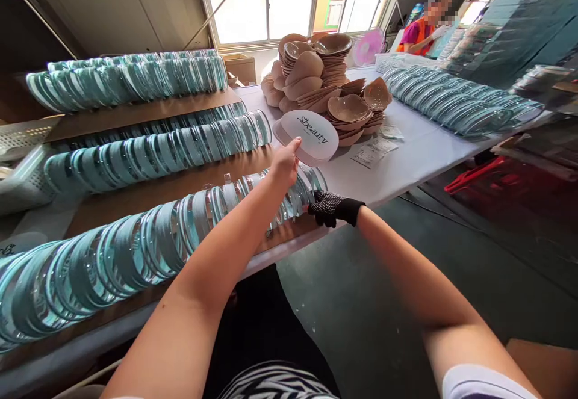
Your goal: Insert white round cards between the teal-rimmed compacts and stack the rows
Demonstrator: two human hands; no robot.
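Just above frame center, bare left hand (285, 163) pinches white oval cards (316, 135) marked "beauty", thumb on top. Slightly lower right, gloved right hand (332, 207) at end of clear-disc row (162, 230), can't tell if gripping. Brown bowls (316, 77) heaped upper center.

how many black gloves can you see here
1. The black glove is on the right hand, at the end of the nearest row of clear containers. The left hand, holding white oval cards, is bare.
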